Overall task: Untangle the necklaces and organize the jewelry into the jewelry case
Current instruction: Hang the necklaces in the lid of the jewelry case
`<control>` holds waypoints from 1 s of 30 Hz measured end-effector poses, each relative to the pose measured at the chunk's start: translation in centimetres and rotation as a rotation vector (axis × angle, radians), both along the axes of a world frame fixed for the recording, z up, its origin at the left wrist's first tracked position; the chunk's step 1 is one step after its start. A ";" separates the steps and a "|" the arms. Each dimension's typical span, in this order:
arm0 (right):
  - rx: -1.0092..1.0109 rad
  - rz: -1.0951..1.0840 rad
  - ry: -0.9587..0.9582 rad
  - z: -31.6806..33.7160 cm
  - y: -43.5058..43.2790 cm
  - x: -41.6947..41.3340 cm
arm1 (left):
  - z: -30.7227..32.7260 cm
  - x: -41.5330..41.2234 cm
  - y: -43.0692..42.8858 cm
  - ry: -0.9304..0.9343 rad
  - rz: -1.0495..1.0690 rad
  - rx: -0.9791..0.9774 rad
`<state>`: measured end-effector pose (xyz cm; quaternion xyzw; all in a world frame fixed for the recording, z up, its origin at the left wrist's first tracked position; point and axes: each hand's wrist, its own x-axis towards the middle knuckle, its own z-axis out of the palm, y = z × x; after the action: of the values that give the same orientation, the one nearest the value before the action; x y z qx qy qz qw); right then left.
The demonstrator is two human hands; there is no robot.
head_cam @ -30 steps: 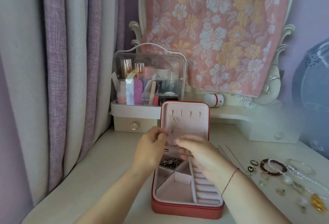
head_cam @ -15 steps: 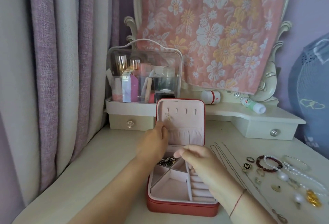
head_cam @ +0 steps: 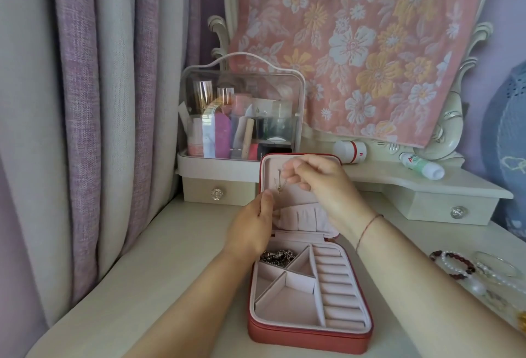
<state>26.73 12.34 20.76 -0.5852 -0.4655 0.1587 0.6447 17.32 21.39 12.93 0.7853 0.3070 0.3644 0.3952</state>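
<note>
Count, near field: one jewelry case (head_cam: 310,337), red outside and pale pink inside, open on the table (head_cam: 142,272). Its tray has slanted dividers on one side and a column of ring rolls on the other. One dark metal chain (head_cam: 277,256) lies bunched in the tray's 11 o'clock compartment.

Two hands are at the upright lid. The left hand (head_cam: 253,227) sets its thumb on the lid lining at the 9 o'clock edge. Its fingers are hidden, so we cannot tell whether it grips. The right hand (head_cam: 321,184) has curled fingers and pinches one thin necklace (head_cam: 280,184), which hangs against the lining. The fingertips are blurred.

At 3 o'clock of the case lie one dark red bead bracelet (head_cam: 455,269), pearl strands and one clear bangle (head_cam: 496,266).

The table is smooth and cream, with a raised shelf carrying two crystal-like drawer knobs (head_cam: 217,194) and two white bottles (head_cam: 350,151) lying on their sides.

At 12 o'clock stand one clear plastic cosmetics organiser (head_cam: 242,87), full of tubes, and one pink floral towel (head_cam: 355,44). At 9 o'clock hang woven lilac-and-cream curtains (head_cam: 85,101).
</note>
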 end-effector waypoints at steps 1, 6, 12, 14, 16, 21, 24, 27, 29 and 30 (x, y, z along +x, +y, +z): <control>-0.004 -0.007 -0.025 0.0 0.5 0.2 | -0.1 0.0 0.1 -0.032 -0.008 -0.020; -0.084 0.002 -0.063 -1.2 2.1 1.2 | -0.5 -0.1 0.7 -0.067 -0.036 -0.039; -0.206 -0.010 -0.175 -2.2 2.0 1.9 | -0.7 -0.1 0.9 -0.088 -0.042 -0.038; -0.223 -0.021 -0.183 -2.3 1.8 2.0 | -0.7 -0.2 0.8 -0.100 -0.047 -0.048; -0.221 -0.021 -0.163 -2.2 1.4 2.1 | -0.7 -0.2 0.7 -0.108 -0.053 -0.044; -0.214 -0.004 -0.150 -1.7 -2.3 2.9 | -0.8 -0.4 0.4 -0.117 -0.073 -0.012; -0.210 -0.026 -0.126 -1.7 -6.3 3.7 | -0.5 -1.0 -0.3 -0.139 -0.083 -0.006; -0.247 -0.079 -0.144 -2.3 -10.6 3.9 | 0.8 -1.7 -1.5 -0.136 -0.051 0.080; -0.299 -0.130 -0.167 -3.2 -13.3 3.6 | 2.0 -1.9 -2.8 -0.110 -0.066 0.166; -0.334 -0.160 -0.195 -3.7 -14.5 3.4 | 2.5 -1.9 -3.7 -0.070 -0.096 0.211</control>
<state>30.09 -2.20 17.05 -0.7315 -0.4453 0.1245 0.5012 15.38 17.74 15.44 0.8232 0.2150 0.4027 0.3376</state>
